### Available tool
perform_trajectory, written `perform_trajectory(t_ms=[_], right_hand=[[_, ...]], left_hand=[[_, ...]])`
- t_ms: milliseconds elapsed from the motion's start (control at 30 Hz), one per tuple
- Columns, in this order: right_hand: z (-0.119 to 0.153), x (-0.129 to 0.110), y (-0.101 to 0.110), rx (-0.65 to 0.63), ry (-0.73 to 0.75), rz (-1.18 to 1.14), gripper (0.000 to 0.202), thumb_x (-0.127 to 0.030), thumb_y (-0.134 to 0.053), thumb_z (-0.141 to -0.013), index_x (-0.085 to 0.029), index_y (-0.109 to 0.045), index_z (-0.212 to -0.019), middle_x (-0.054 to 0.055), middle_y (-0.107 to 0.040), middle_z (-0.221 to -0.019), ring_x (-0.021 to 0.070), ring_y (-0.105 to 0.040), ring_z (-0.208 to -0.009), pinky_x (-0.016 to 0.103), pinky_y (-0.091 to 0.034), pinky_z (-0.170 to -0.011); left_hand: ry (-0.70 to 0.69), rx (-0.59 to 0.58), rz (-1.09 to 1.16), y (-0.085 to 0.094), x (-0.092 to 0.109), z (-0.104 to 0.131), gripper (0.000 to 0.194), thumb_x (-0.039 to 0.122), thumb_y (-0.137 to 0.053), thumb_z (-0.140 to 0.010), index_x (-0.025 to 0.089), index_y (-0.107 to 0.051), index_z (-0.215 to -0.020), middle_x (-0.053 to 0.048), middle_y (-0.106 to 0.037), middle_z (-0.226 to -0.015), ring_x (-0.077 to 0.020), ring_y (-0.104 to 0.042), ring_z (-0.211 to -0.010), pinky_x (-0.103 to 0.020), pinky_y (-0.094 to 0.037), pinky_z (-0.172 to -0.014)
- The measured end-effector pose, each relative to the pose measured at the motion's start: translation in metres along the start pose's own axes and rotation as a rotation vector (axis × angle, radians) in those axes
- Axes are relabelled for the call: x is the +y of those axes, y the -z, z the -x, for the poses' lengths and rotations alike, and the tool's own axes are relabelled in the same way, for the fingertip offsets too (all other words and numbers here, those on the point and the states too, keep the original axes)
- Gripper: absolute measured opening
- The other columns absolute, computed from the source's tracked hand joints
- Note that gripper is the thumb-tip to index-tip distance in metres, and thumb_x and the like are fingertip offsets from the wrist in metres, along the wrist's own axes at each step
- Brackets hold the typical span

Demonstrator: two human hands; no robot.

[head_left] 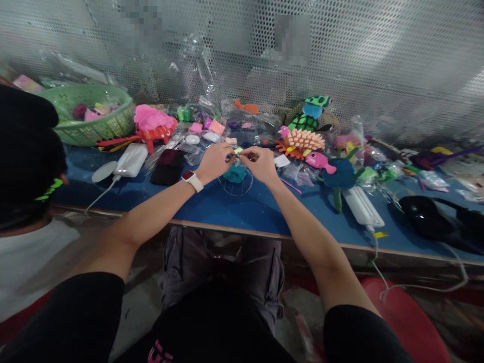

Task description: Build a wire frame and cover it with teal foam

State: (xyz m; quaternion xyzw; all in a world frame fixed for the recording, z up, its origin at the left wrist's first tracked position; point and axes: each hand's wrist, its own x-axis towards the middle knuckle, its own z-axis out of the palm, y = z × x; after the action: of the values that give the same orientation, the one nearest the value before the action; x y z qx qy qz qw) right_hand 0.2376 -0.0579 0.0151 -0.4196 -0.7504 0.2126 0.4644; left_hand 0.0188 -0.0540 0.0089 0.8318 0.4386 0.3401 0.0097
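Observation:
Over the middle of the blue table, my left hand [217, 160] and my right hand [260, 162] meet with fingers pinched. Between the fingertips is a small yellowish piece [238, 151], too small to make out well. A teal piece [235, 174] lies just below the hands, with a thin pale loop of thread or wire [242, 193] around it. My left wrist wears a watch with a white strap. Beyond the fingers are small pink and orange foam pieces [217, 127].
A green basket [94, 123] stands at the back left near a person in a black cap [26, 151]. A dark phone [167, 166] and white power banks [130, 160] lie on the blue table [212, 209]. Colourful toy animals [304, 139] and plastic bags crowd the back and right.

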Motion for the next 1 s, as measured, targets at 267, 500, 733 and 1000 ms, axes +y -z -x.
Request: perform_trajectory(t_ms=[267, 500, 733, 1000], right_hand=[[-0.002, -0.001, 0.0, -0.028, -0.023, 0.039, 0.016, -0.034, -0.078, -0.096, -0.023, -0.09, -0.096, 0.008, -0.09, -0.101, 0.0252, -0.08, -0.089, 0.042, -0.065, -0.087], [-0.003, 0.0, 0.007, -0.026, 0.001, 0.124, 0.01, -0.029, -0.077, -0.099, -0.025, -0.087, -0.097, 0.007, -0.087, -0.101, 0.0266, -0.077, -0.095, 0.044, -0.064, -0.09], [-0.007, 0.007, 0.011, -0.014, 0.011, 0.072, 0.013, -0.037, -0.079, -0.1, -0.027, -0.086, -0.095, 0.006, -0.087, -0.1, 0.0277, -0.077, -0.093, 0.048, -0.064, -0.091], [-0.01, 0.009, 0.011, -0.034, 0.037, 0.114, 0.011, -0.033, -0.079, -0.102, -0.029, -0.086, -0.095, 0.006, -0.085, -0.102, 0.0273, -0.075, -0.096, 0.048, -0.062, -0.092]], left_hand=[[0.057, -0.035, 0.056, 0.003, -0.002, -0.003, 0.009, 0.016, -0.071, -0.104, 0.019, -0.079, -0.1, -0.015, -0.081, -0.114, -0.0329, -0.076, -0.11, -0.047, -0.056, -0.101], [0.095, 0.01, 0.326, 0.0, -0.015, -0.007, 0.016, 0.014, -0.066, -0.105, 0.023, -0.069, -0.092, -0.009, -0.08, -0.101, -0.0231, -0.073, -0.094, -0.042, -0.059, -0.094], [0.225, -0.017, 0.681, -0.006, -0.013, -0.008, 0.019, 0.03, -0.066, -0.109, 0.024, -0.067, -0.091, -0.008, -0.074, -0.095, -0.0205, -0.066, -0.085, -0.043, -0.065, -0.086], [0.321, -0.024, 0.878, -0.017, -0.015, -0.008, 0.032, 0.032, -0.064, -0.109, 0.025, -0.058, -0.079, -0.007, -0.062, -0.084, -0.0203, -0.063, -0.077, -0.045, -0.062, -0.081]])
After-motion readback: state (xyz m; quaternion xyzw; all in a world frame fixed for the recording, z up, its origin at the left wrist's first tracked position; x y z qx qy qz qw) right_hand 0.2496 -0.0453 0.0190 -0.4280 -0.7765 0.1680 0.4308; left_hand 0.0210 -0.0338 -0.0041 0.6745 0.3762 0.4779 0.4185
